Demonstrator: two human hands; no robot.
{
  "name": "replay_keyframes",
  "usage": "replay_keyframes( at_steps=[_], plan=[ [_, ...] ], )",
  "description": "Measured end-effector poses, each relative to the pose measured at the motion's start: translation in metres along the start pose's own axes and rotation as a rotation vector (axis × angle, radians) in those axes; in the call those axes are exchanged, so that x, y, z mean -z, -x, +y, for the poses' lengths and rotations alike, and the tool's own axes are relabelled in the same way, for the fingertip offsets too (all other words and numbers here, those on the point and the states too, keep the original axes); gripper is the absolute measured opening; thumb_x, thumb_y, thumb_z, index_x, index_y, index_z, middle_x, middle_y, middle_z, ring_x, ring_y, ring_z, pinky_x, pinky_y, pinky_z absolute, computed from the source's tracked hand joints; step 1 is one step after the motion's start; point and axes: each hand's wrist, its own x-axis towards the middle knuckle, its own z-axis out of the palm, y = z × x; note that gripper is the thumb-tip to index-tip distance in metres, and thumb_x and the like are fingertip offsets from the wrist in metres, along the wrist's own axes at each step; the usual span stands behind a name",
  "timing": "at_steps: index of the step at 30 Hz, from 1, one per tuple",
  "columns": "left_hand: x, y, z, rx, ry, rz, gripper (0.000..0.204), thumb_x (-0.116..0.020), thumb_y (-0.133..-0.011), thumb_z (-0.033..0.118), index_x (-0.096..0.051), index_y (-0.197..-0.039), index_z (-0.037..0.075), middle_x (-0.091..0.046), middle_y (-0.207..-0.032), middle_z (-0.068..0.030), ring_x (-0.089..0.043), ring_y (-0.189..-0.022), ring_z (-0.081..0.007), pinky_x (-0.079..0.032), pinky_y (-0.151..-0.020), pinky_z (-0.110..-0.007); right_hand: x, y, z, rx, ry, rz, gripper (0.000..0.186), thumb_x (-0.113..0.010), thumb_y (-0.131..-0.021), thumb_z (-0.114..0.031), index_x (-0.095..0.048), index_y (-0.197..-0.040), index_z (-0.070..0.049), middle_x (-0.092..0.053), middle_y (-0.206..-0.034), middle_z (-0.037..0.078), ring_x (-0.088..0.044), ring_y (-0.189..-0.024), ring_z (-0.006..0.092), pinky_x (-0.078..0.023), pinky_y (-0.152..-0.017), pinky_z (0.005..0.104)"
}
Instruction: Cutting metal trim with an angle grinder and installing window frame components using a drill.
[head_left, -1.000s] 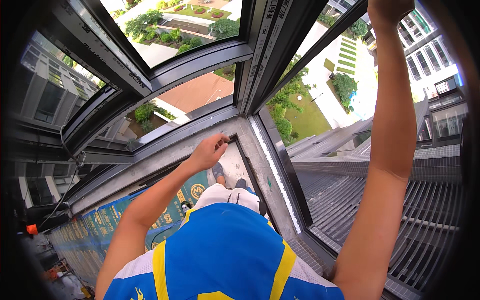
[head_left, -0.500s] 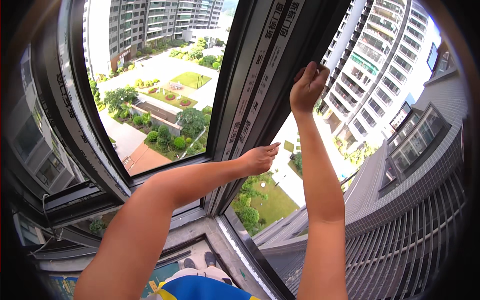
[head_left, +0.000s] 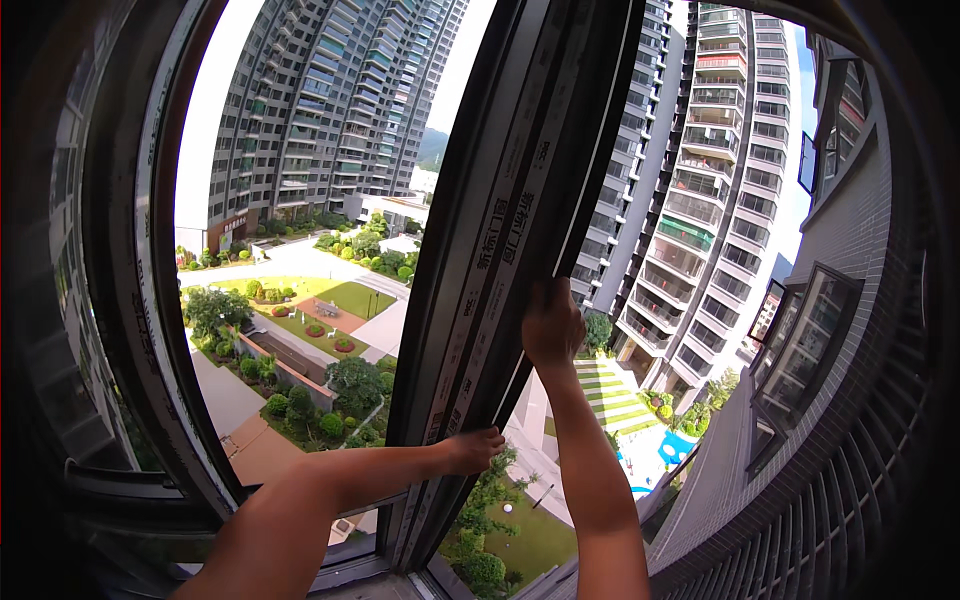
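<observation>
A dark upright window frame (head_left: 500, 240) with pale printed film strips crosses the middle. My right hand (head_left: 552, 322) is closed at its right-hand edge, beside a thin white line running along it; its fingertips are partly hidden. Lower down, my left hand (head_left: 477, 450) reaches across from the lower left to the same edge, fingers curled and somewhat blurred; whatever they hold is too small to make out. Both forearms rise from the bottom of the view.
Another frame (head_left: 155, 260) curves along the left, beside glass. Outside lie a garden courtyard (head_left: 340, 300) far below, tall apartment blocks (head_left: 720, 180), and a tiled side wall (head_left: 870, 250) with a window and slatted grille (head_left: 850, 500). The sill (head_left: 390, 585) shows at the bottom.
My view has tilted up from my feet and the floor to the window and towers. My left hand has come from above the sill to the upright, below my right hand.
</observation>
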Motion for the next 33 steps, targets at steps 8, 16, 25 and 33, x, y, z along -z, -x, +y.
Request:
replay_keyframes(
  at_steps=[8, 16, 25, 33],
  plan=[
    [0.006, -0.007, -0.011, 0.019, 0.061, -0.07, 0.013, -0.068, -0.081, 0.025, -0.078, -0.08, 0.018, -0.067, -0.11, -0.0017, -0.053, -0.12, -0.0229, -0.037, -0.106, -0.039, 0.013, -0.026, 0.016, -0.002, -0.117, -0.266, 0.03, -0.064, -0.097, -0.032, -0.062, -0.1, -0.003, -0.072, -0.087, 0.023, -0.072, -0.086, 0.0435, -0.054, -0.075, 0.0522],
    [0.011, -0.01, -0.004, 0.078, 0.047, -0.112, 0.011, -0.069, -0.079, 0.024, -0.077, -0.076, 0.017, -0.068, -0.106, -0.0041, -0.054, -0.121, -0.0266, -0.039, -0.104, -0.041, 0.013, -0.034, 0.032, -0.023, -0.43, -0.446, 0.023, -0.071, -0.094, -0.022, -0.069, -0.103, -0.001, -0.071, -0.077, 0.013, -0.07, -0.07, 0.0196, -0.052, -0.064, 0.0356],
    [0.022, -0.004, -0.013, 0.083, 0.054, -0.072, 0.019, -0.064, -0.084, 0.024, -0.079, -0.082, 0.012, -0.068, -0.112, -0.0107, -0.053, -0.127, -0.0297, -0.037, -0.111, -0.046, 0.018, -0.035, 0.027, -0.169, -0.523, -0.535, 0.026, -0.073, -0.094, -0.018, -0.071, -0.113, 0.0, -0.069, -0.08, 0.006, -0.062, -0.056, 0.0106, -0.048, -0.047, 0.0276],
    [0.042, -0.01, -0.029, 0.078, 0.093, -0.176, 0.019, -0.064, -0.085, 0.026, -0.077, -0.08, 0.014, -0.069, -0.107, -0.0063, -0.054, -0.122, -0.0279, -0.034, -0.116, -0.048, 0.002, -0.04, 0.055, -0.134, -0.743, -0.588, 0.015, -0.07, -0.096, -0.016, -0.067, -0.103, -0.002, -0.062, -0.07, 0.002, -0.06, -0.055, 0.0089, -0.046, -0.044, 0.0247]
  ],
)
